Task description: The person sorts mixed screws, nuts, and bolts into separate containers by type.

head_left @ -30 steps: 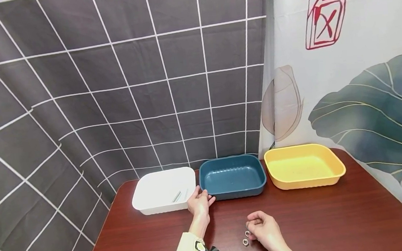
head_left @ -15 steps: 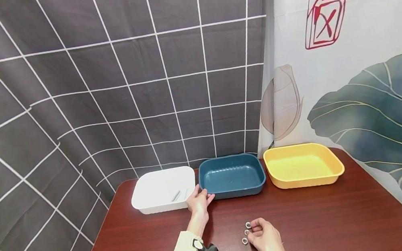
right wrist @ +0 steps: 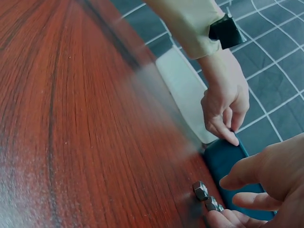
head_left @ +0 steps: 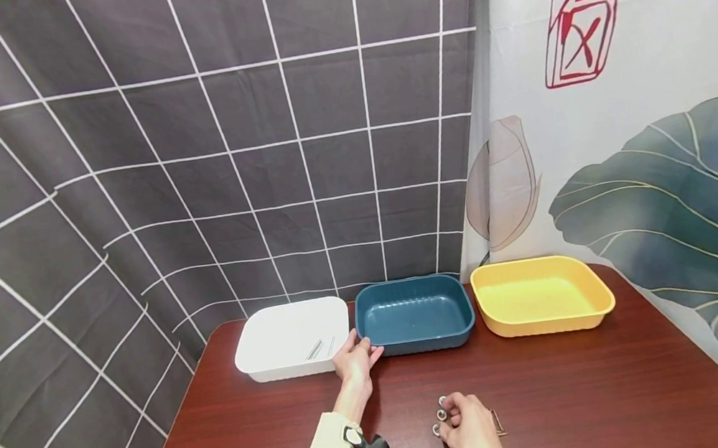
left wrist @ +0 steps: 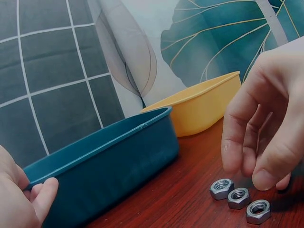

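Observation:
My left hand (head_left: 353, 363) holds the near left corner of the blue tray (head_left: 419, 345), its fingers at the rim. The white tray (head_left: 283, 375) lies just left of that hand, with a few thin metal pieces (head_left: 315, 349) in it. Three hex nuts stand in a slanting row on the table: a far nut (left wrist: 222, 188), a middle nut (left wrist: 238, 198) and a near nut (left wrist: 258, 211). Over them hovers my right hand (head_left: 473, 435), fingers bent, thumb and index fingertip apart, nothing between them. Thin brassy pieces (head_left: 498, 423) lie right of it, partly hidden.
At the back right stands a yellow tray (head_left: 547, 327), level with the other two. The reddish-brown table (head_left: 570, 398) is backed by a dark gridded curtain (head_left: 341, 168) and a white printed cloth (head_left: 504, 44).
My right hand has shifted slightly left and down beside the nuts, baring the brassy pieces behind it. The third nut, hidden a second ago, now stands in the row. The left hand stays put.

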The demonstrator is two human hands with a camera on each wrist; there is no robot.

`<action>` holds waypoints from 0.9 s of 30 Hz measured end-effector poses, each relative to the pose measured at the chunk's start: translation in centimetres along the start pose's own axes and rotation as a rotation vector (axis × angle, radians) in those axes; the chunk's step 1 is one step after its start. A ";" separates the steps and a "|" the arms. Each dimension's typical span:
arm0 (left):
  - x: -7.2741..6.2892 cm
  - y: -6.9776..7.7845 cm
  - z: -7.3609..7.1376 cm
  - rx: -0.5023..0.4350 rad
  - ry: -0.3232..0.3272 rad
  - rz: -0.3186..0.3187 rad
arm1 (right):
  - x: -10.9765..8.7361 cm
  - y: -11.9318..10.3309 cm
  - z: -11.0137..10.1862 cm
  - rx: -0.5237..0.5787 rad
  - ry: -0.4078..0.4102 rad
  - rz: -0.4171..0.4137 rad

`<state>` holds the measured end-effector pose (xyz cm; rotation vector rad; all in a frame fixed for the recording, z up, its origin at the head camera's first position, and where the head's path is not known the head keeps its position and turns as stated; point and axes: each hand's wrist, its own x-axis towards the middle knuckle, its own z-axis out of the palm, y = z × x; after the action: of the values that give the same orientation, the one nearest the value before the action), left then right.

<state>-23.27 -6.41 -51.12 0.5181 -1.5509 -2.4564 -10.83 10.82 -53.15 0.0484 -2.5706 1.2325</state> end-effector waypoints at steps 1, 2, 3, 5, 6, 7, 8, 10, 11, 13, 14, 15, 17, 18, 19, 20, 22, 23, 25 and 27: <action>0.0 0.0 0.0 -0.001 0.001 -0.002 | 0.0 0.0 0.0 -0.005 0.001 -0.006; -0.1 0.0 0.0 -0.001 0.001 -0.003 | 0.0 0.0 0.1 -0.013 0.003 -0.010; -0.1 0.1 0.0 -0.001 0.002 -0.002 | -0.1 0.0 0.1 -0.022 0.006 -0.012; -0.1 0.1 0.0 0.001 0.003 -0.005 | -0.1 0.0 0.1 -0.040 0.010 -0.014; -0.1 0.1 0.0 0.003 0.004 -0.006 | -0.1 0.1 0.1 -0.050 0.012 -0.014; -0.1 0.1 0.0 0.004 0.003 -0.005 | -0.1 0.1 0.1 -0.059 0.012 -0.013; -0.1 0.1 0.0 0.004 0.002 -0.006 | -0.2 0.1 0.1 -0.069 0.014 -0.010; -0.1 0.1 0.0 0.006 0.002 -0.008 | -0.3 0.2 0.1 -0.082 0.021 -0.008; -0.1 0.1 0.0 0.004 0.000 -0.007 | -0.3 0.2 0.2 -0.086 0.028 -0.009; -0.1 0.1 0.0 0.004 -0.003 -0.006 | -0.4 0.3 0.2 -0.092 0.055 -0.020; -0.1 0.1 0.0 0.003 -0.004 -0.007 | -0.5 0.3 0.3 -0.097 0.073 -0.025; -0.1 0.2 0.1 0.002 -0.004 -0.006 | -0.5 0.4 0.3 -0.104 0.089 -0.030; -0.2 0.2 0.1 -0.001 -0.003 -0.005 | -0.6 0.5 0.4 -0.116 0.104 -0.029; -0.3 0.3 0.1 -0.001 -0.001 -0.006 | -0.6 0.6 0.4 -0.121 0.110 -0.029; -0.3 0.3 0.1 -0.002 0.000 -0.006 | -0.6 0.6 0.4 -0.126 0.112 -0.023; -0.3 0.3 0.1 -0.003 0.000 -0.004 | -0.6 0.7 0.3 -0.131 0.108 -0.011; -0.4 0.3 0.1 -0.001 0.000 -0.005 | -0.6 0.7 0.3 -0.138 0.099 0.005; -0.4 0.3 0.1 0.000 0.001 -0.006 | -0.7 0.8 0.2 -0.142 0.103 0.008; -0.3 0.3 0.1 0.004 0.002 -0.010 | -0.7 0.8 0.2 -0.153 0.104 0.018; -0.3 0.3 0.0 0.003 0.002 -0.012 | -0.7 0.8 0.2 -0.167 0.102 0.032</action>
<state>-23.04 -6.41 -50.79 0.5327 -1.5553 -2.4620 -10.30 11.09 -54.04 -0.0882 -2.5838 1.0000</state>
